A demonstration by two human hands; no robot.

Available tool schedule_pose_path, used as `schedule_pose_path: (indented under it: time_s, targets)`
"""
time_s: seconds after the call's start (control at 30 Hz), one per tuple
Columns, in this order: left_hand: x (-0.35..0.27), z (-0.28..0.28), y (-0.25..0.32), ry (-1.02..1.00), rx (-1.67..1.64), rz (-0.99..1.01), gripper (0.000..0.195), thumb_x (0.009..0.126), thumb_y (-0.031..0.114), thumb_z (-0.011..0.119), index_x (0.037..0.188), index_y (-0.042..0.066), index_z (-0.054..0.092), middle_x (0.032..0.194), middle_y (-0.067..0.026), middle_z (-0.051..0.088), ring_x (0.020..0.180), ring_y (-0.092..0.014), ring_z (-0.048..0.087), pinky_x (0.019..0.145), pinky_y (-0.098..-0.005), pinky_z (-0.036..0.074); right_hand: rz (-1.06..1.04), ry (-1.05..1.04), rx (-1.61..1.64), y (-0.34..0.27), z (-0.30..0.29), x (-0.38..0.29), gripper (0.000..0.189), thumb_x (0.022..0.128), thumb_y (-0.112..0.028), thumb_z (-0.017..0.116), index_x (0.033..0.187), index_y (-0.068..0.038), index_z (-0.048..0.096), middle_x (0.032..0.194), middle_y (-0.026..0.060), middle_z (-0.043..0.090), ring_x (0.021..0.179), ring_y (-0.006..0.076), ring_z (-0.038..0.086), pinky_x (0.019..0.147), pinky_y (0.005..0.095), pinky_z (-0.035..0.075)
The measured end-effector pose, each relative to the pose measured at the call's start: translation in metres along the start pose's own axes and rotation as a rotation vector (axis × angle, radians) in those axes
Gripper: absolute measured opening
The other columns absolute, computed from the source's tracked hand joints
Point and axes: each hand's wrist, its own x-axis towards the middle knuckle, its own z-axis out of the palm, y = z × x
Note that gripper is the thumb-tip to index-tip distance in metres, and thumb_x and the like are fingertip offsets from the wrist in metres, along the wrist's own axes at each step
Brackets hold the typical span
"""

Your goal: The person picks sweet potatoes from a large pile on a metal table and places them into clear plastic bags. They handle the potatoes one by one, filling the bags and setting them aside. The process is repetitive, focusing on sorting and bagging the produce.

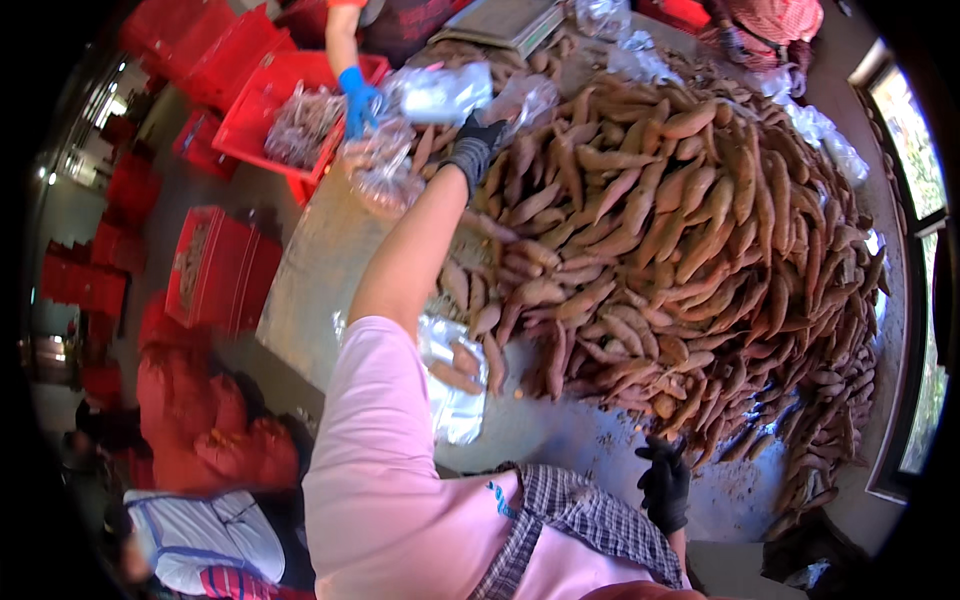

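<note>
My left hand (pixel 478 142), in a dark glove with a grey cuff, reaches far forward to the near side of a clear plastic bag (pixel 525 101); whether its fingers grip the bag cannot be told. Low at the right, my right hand (pixel 664 480) in a black glove hangs with its fingers apart, holding nothing, close to the front of a large heap of sweet potatoes (pixel 675 225). Flat clear plastic bags (pixel 454 405) lie on the metal table (pixel 322 255) by my left upper arm, a few sweet potatoes on them. A filled clear bag (pixel 386 184) sits at the table's left edge.
A co-worker's blue-gloved hand (pixel 360 105) is at a red crate (pixel 247 120) holding bagged produce. A scale (pixel 499 22) stands at the far side. Another person (pixel 772 30) is at the far right. More red crates (pixel 225 270) and red sacks (pixel 225 442) stand at the left.
</note>
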Motion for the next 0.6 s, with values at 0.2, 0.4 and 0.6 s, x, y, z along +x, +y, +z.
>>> schedule_pose_path:
  time_s: [0.2,0.4,0.6]
  targets:
    - [-0.245,-0.081,0.017,-0.006,-0.053,-0.050,0.017,0.084,0.018,0.058,0.091,0.003,0.061,0.078,-0.0012,0.061,0.072,-0.010,0.055,0.070,-0.0245,0.044,-0.032,-0.069,-0.084,0.008,-0.004,0.002,0.036,0.092,-0.026,0.044,0.115,0.000,0.052,0.093,0.0108,0.063,0.045,0.0055,0.047,0.037,0.0178,0.032]
    - [-0.421,-0.097,-0.060,-0.303,0.793,-0.182,0.026,0.081,0.034,0.060,0.077,0.009,0.064,0.068,-0.0076,0.062,0.066,-0.021,0.059,0.066,-0.0318,0.046,-0.112,-0.223,-0.210,0.001,0.025,-0.023,0.032,0.093,-0.022,0.042,0.114,0.000,0.052,0.089,0.0091,0.064,0.043,0.0033,0.041,0.038,0.0180,0.030]
    - [-0.473,-0.080,-0.077,-0.228,1.148,-0.067,0.058,0.062,0.043,0.072,0.109,0.015,0.055,0.110,-0.0076,0.056,0.104,-0.026,0.052,0.090,-0.0386,0.038,-0.068,-0.383,-0.187,0.021,0.040,-0.032,0.033,0.092,-0.020,0.044,0.114,0.003,0.051,0.091,0.0102,0.064,0.046,0.0063,0.047,0.044,0.0188,0.036]
